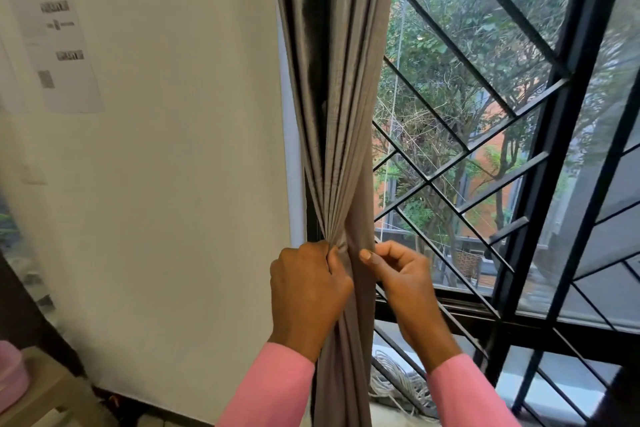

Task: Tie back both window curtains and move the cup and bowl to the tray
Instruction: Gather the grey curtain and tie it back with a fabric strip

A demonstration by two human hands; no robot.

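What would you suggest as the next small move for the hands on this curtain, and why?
Probably wrap a tie around the gathered waist. The left hand is clenched on the bunched grey curtain, while the right hand pinches its edge. No tie-back shows clearly, so the folds would likely spread if that grip loosened.

blurred print on wall paper (57,45)

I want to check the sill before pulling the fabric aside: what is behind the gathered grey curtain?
Right of the curtain, window glass with black diagonal bars shows, and coiled white cable lies low on the sill. Whatever sits directly behind the folds is covered.
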